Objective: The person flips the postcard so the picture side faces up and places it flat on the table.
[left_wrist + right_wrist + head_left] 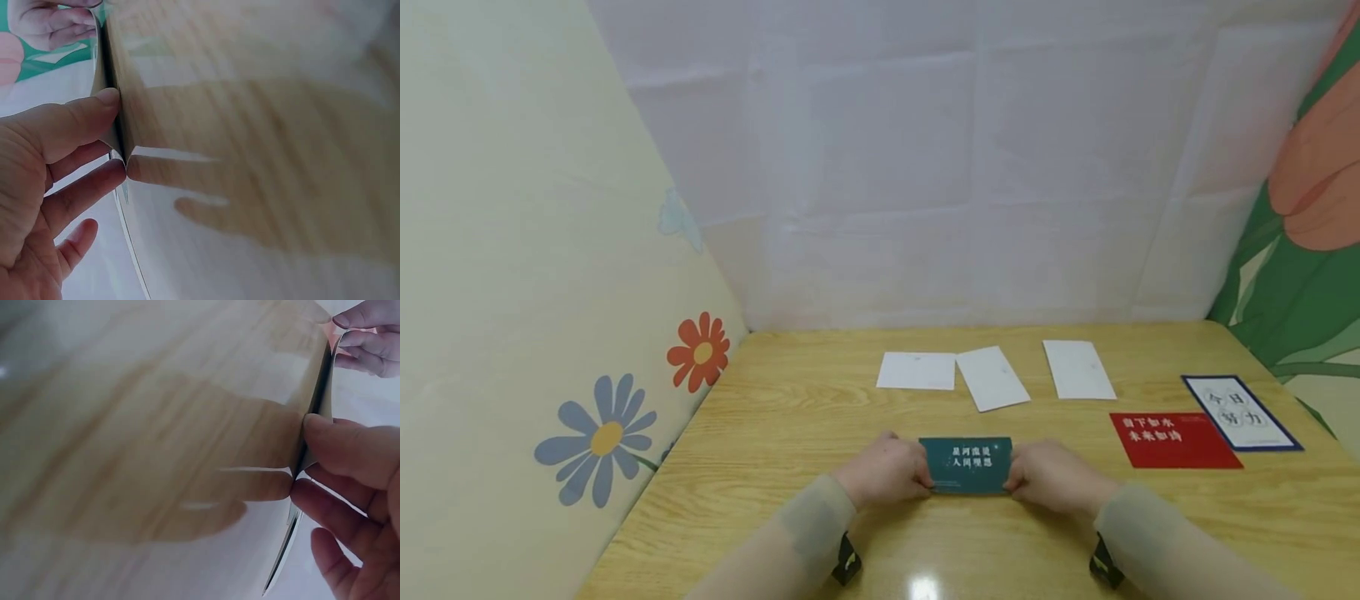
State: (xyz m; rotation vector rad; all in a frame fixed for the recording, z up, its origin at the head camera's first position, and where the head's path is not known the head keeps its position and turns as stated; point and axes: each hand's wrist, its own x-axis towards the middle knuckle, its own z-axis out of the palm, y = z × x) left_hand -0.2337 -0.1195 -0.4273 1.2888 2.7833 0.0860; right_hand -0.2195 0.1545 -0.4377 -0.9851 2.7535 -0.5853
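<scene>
- Dark teal postcard [966, 477]: rectangular, with two central rows of white Chinese characters, pale specks and tiny print at lower left.
- Its long axis runs left to right before the person, characters reading upright from their side.
- Left hand [886, 471] and right hand [1060, 477] pinch its opposite short ends, at the wooden table's [752, 492] near middle.

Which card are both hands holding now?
The dark green card, pinched at opposite ends by the left hand and right hand. The red card, blue-bordered card and three white cards lie on the table, untouched.
</scene>
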